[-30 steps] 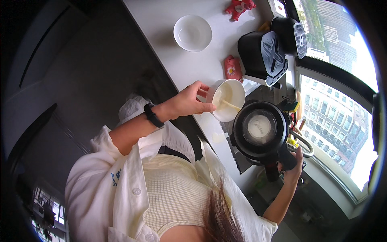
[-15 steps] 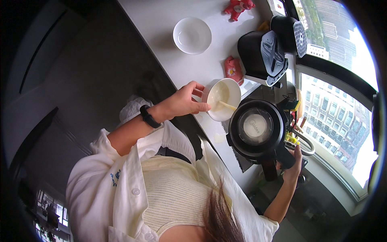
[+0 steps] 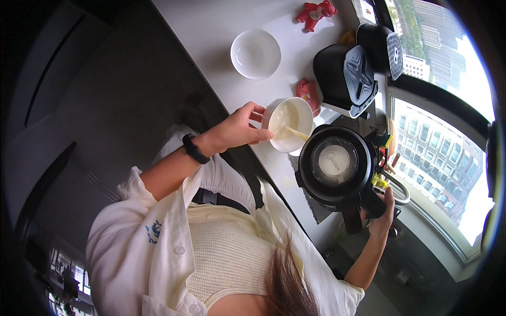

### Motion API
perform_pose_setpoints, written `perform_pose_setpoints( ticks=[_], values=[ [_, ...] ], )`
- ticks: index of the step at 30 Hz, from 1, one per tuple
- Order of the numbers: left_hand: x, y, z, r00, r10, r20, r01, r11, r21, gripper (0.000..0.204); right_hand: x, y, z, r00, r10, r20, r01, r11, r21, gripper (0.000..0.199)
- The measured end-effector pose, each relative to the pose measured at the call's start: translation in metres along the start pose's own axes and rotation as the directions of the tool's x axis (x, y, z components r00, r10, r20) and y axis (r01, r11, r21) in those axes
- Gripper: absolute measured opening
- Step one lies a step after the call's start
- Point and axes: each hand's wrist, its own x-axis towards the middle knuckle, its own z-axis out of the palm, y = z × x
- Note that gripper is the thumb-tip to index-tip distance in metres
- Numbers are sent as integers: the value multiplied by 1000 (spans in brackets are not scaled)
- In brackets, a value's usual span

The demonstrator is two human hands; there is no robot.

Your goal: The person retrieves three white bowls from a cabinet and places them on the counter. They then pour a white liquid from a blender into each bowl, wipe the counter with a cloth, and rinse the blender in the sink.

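My left hand [image 3: 238, 127] grips a white bowl [image 3: 304, 112] by its side, with the thumb near the rim and the fingers around the outside. A creamy pale-yellow liquid [image 3: 281, 122] lies in the bowl. My right hand [image 3: 382, 215] is closed on the handle of a black blender jug [image 3: 315, 188] with a clear-centred lid. The jug is tilted toward the bowl, and a thin pale stream [image 3: 297, 134] runs from its edge into it. How much the jug holds is hidden.
Another white bowl [image 3: 256, 55] stands on the white counter [image 3: 211, 31]. Behind lie a red bear figure [image 3: 316, 15] and a pink-red cloth item [image 3: 307, 95]. Black air-fryer-like containers [image 3: 337, 73] stand by the window, with cables and a grey hose [image 3: 403, 194] beside the jug.
The pale stream keeps running into the held bowl. That bowl has moved slightly toward the other white bowl. Both hands keep their grips, and the view has shifted a little.
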Motion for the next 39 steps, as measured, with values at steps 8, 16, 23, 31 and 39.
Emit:
perform_pose_setpoints(
  ticks=[8,16,23,31,39],
  values=[
    [14,5,-13,997,-31,-68,32,999,14,60,11,-12,15,999,45,1,-45,999,-7,70],
    [29,7,-25,994,-51,-100,54,998,27,58,21,-17,24,997,80,-3,-80,997,14,70],
    [43,3,-34,991,-97,-89,99,995,18,58,27,-19,28,997,70,-8,-70,997,9,69],
    [53,6,-33,987,-135,-88,136,991,12,56,33,-20,25,996,73,52,-73,997,5,68],
    [60,-5,-38,989,-122,-80,122,992,0,57,36,-19,28,998,50,29,-51,998,38,73]
  ],
)
